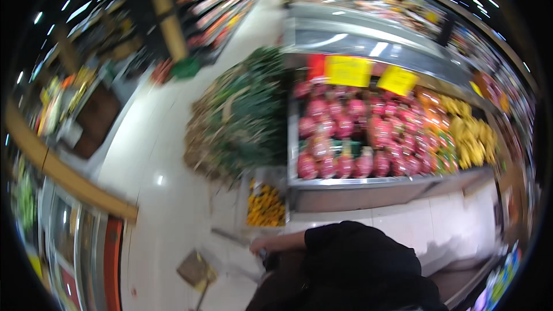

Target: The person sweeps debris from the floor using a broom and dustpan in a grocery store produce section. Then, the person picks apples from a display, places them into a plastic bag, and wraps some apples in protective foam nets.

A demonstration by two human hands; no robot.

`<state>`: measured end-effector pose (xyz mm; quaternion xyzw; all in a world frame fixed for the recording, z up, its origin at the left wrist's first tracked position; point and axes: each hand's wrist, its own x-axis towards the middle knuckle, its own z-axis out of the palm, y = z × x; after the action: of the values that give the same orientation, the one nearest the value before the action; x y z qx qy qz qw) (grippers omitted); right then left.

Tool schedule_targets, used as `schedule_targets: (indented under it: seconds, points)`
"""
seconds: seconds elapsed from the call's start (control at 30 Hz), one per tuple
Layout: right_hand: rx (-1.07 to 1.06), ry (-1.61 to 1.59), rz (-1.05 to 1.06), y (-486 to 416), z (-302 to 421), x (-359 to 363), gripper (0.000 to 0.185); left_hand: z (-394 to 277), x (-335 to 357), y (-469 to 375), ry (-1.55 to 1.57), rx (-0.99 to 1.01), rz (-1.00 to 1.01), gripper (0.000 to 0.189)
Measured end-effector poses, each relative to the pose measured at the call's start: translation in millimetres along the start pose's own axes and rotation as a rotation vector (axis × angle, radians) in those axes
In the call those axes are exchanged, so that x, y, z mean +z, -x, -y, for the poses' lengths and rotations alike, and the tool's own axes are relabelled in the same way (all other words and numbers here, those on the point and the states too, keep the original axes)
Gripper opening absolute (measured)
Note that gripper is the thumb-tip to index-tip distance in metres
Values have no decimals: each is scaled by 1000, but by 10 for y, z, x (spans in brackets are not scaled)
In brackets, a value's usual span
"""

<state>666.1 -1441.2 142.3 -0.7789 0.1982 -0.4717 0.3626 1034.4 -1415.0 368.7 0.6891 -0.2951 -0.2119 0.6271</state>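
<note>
My left hand (258, 246) reaches out from a black sleeve at the lower middle, blurred, its fingers curled around a dark handle (264, 254). A grey bar (230, 236) slants up and left from near the hand. Lower left on the tiles is a flat brown, pan-like thing (192, 268) with a yellowish edge and a thin stick running down out of the picture; whether it is a dustpan is not clear. My right hand is out of view. Before me are a bin of small orange-yellow fruit (265, 207) and a large heap of leafy green stalks (246, 112).
A metal-edged display stand (358, 185) holds dragon fruit (319, 138), bananas (471, 138) and yellow signs. A white tiled aisle (147, 147) runs up the left middle. A yellow-brown rail (77, 181), glass-fronted cabinet (65, 224) and orange panel (112, 263) stand at left; a brown ledge (458, 272) lies lower right.
</note>
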Motion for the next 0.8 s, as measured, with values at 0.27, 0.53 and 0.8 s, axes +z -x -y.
schedule_targets:
  seconds: [0.27,0.53,0.8]
  points:
    - [1512,-610,-272,-1955,-1772,-71,13,-11,339,-1689,-109,-223,-76,15]
    - [1841,-772,-537,-3114,-2628,-549,15,443,1502,-3238,-226,-117,363,18]
    - [1911,-463,-581,-3801,-3192,-1174,5,227,3305,-5114,-202,-145,616,22]
